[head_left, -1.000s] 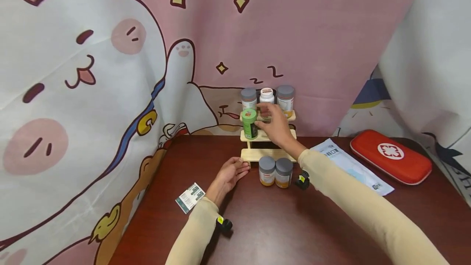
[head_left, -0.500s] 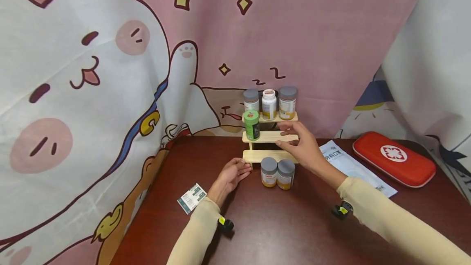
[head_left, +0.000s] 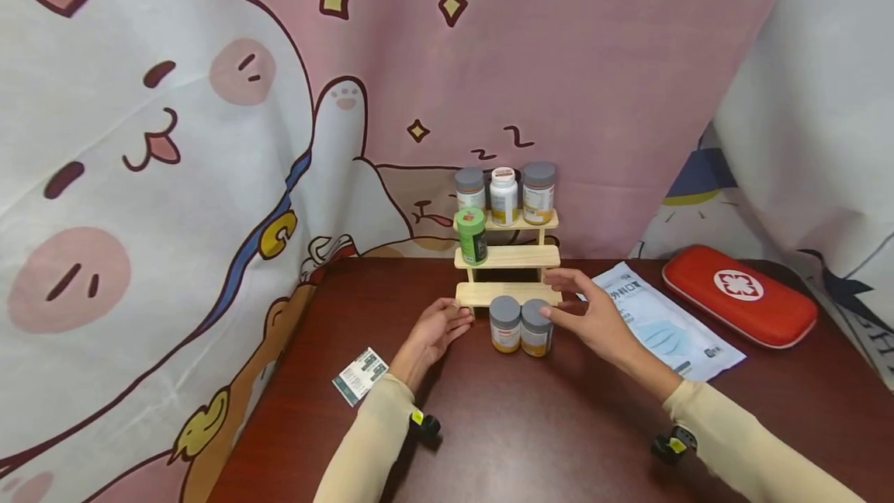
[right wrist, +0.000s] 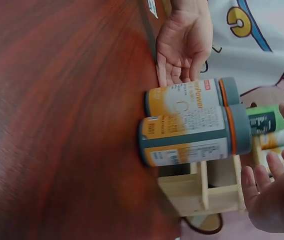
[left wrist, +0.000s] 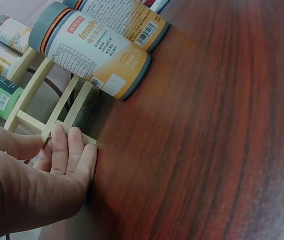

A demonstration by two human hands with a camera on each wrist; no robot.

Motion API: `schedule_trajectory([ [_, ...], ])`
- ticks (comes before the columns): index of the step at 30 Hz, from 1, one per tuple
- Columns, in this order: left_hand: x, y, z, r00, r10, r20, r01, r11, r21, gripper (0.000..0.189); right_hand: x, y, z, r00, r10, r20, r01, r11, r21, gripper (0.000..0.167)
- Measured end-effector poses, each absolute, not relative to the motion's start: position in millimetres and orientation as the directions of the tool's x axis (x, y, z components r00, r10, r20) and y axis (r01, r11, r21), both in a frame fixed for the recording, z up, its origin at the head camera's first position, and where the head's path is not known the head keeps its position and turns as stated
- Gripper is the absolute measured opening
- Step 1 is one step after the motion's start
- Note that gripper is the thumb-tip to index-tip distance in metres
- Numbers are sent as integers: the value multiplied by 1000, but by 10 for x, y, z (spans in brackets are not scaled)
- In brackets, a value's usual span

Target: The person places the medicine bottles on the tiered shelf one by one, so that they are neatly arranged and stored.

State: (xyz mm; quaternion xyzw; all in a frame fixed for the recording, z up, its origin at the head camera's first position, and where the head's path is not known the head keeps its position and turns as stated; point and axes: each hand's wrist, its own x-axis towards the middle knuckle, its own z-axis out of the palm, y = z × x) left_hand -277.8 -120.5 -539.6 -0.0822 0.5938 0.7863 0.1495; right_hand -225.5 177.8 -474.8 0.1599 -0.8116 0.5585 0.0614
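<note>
A three-tier wooden display stand (head_left: 517,257) stands at the back of the table. My left hand (head_left: 433,336) pinches its lower front left corner between thumb and fingers, as the left wrist view shows. In front of the stand are two grey-lidded supplement jars, the left jar (head_left: 505,326) and the right jar (head_left: 536,331), upright side by side. My right hand (head_left: 594,317) is spread beside the right jar, thumb tip right at its lid, holding nothing. A green bottle (head_left: 472,237) stands at the left of the middle tier.
On the top tier stand a grey-lidded jar (head_left: 471,189), a white bottle (head_left: 504,196) and another grey-lidded jar (head_left: 538,192). To the right lie a face mask packet (head_left: 663,324) and a red zipped case (head_left: 740,297). A printed card (head_left: 361,376) lies at left.
My right hand has come away from the green bottle, leaving it on the middle tier, and moved down and right to the right jar. My left hand stays at the stand's corner.
</note>
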Motion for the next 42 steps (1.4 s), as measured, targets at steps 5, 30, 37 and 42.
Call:
schedule_trajectory([
  [5, -2767, -1196, -5407, -939, 150, -308, -338, -245, 909, 6, -2269, 1867, -4938, -947, -238, 214, -268, 225, -937, 66],
  [30, -2775, -1229, -5402, -933, 161, -322, -356, -275, 893, 8, -2373, 1894, -5198, -934, -356, 44, -110, 168, -980, 60],
  [37, -2758, -1251, -5399, -938, 160, -308, -342, -277, 898, 11, -2378, 1895, -5169, -924, -380, 44, -124, 190, -974, 58],
  [42, -2774, -1241, -5394, -937, 172, -304, -342, -277, 898, 14, -2369, 1920, -5131, -928, -372, 26, -106, 195, -975, 57],
])
